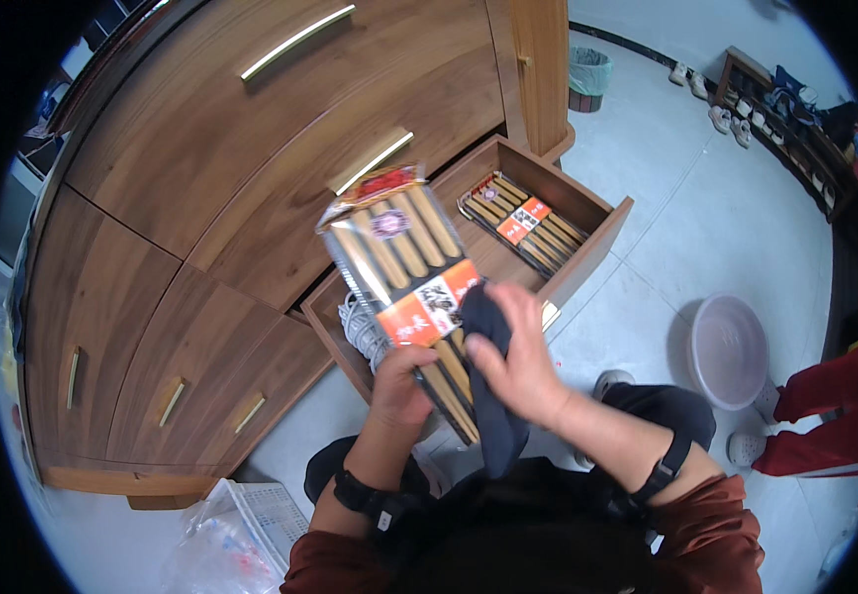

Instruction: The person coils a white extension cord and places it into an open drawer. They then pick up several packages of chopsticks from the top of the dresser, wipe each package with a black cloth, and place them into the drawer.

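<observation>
A clear plastic pack of wooden chopsticks (399, 245) with an orange printed band is held tilted over a pulled-out drawer. My left hand (401, 386) grips its lower left edge, thumb on top. A dark folded cloth (492, 371) lies against the pack's right side, pinched in my right hand (525, 356). Inside the wooden drawer (577, 252), a second pack of chopsticks (525, 223) rests at the right end. A coil of white cord (361, 330) lies at the drawer's left end, partly hidden by the held pack.
The drawer belongs to a wooden cabinet (251, 171) with gold handles. A white plastic basket (269, 512) and a clear plastic bag (221, 549) are at lower left. To the right are a washbasin (729, 353), a person's red trouser legs (830, 416), a bin (588, 78) and a shoe rack (778, 126).
</observation>
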Action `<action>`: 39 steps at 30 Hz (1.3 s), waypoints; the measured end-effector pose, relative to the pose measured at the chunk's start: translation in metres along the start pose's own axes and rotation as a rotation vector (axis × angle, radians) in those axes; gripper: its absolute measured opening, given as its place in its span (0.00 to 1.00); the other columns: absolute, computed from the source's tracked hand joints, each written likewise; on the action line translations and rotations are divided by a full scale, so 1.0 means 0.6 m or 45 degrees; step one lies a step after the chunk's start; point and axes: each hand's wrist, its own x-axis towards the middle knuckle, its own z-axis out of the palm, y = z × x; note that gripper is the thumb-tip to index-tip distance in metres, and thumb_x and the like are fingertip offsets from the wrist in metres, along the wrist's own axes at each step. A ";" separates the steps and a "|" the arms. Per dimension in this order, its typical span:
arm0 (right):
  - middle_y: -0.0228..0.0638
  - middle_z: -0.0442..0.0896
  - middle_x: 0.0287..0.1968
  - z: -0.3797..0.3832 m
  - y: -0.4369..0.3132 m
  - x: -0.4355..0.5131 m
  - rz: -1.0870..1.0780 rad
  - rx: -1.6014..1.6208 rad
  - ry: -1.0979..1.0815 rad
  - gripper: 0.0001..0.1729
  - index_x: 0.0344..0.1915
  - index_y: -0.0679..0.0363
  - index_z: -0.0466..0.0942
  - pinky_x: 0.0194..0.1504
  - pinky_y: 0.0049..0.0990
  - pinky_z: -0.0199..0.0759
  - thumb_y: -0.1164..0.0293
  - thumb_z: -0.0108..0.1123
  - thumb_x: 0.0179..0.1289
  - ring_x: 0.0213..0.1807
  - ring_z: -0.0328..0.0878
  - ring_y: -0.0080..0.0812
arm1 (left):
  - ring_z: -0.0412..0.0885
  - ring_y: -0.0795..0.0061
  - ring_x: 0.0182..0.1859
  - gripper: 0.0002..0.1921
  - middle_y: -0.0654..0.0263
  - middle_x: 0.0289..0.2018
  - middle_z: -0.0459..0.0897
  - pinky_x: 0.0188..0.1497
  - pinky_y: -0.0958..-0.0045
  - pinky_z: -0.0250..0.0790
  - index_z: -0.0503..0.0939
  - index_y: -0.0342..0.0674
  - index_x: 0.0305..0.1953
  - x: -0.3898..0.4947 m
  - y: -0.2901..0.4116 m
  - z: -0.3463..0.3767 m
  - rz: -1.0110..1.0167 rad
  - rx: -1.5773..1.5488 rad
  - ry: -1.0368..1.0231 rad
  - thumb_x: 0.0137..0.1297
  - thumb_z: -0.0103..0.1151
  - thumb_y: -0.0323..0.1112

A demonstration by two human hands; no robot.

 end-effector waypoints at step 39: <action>0.43 0.81 0.32 -0.303 0.037 0.061 1.054 1.870 0.858 0.12 0.38 0.68 0.74 0.33 0.32 0.79 0.71 0.57 0.57 0.29 0.80 0.38 | 0.73 0.61 0.56 0.17 0.57 0.54 0.74 0.61 0.58 0.63 0.67 0.35 0.56 0.315 -0.036 0.010 -0.475 0.225 0.046 0.69 0.46 0.34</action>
